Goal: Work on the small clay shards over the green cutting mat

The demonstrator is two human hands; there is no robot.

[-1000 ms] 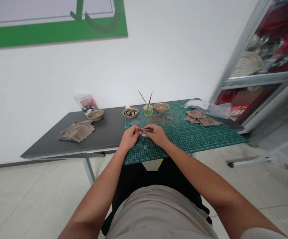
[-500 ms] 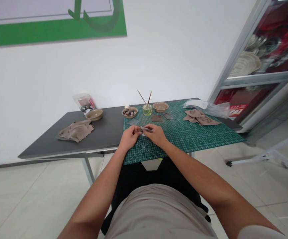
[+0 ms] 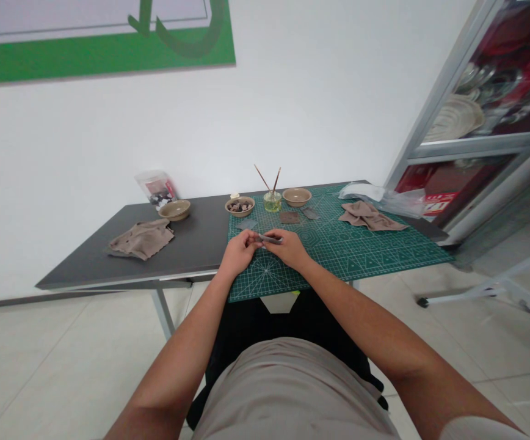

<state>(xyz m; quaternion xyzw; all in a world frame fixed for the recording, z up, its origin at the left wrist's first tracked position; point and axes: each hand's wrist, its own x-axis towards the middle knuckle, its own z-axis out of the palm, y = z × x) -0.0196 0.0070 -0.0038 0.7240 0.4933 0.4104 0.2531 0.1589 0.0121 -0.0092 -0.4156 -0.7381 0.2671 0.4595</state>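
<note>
Both of my hands meet above the green cutting mat [image 3: 338,244], fingertips close together. My right hand [image 3: 290,247] pinches a folded grey piece of sandpaper [image 3: 270,239] between thumb and fingers. My left hand [image 3: 238,252] is closed at the sandpaper's left end, on something small that its fingers mostly hide. Just beyond the hands lie a pale grey sheet [image 3: 246,225], a brown sheet [image 3: 289,217] and a darker grey sheet [image 3: 311,212]. A bowl of small brown and dark pieces [image 3: 240,212] stands behind my left hand.
A glass jar [image 3: 272,202] of yellowish liquid holds two thin brushes, beside a tan bowl [image 3: 297,201]. Brown cloths lie at left [image 3: 141,240] and right [image 3: 369,217]. Another bowl [image 3: 174,215] and a plastic bag [image 3: 156,188] stand at left; a clear bag [image 3: 386,198] lies at right.
The folded sandpaper in my right hand lies slightly flatter and shows more of its length between the fingers. My hands stay in nearly the same place; the view shifts slightly.
</note>
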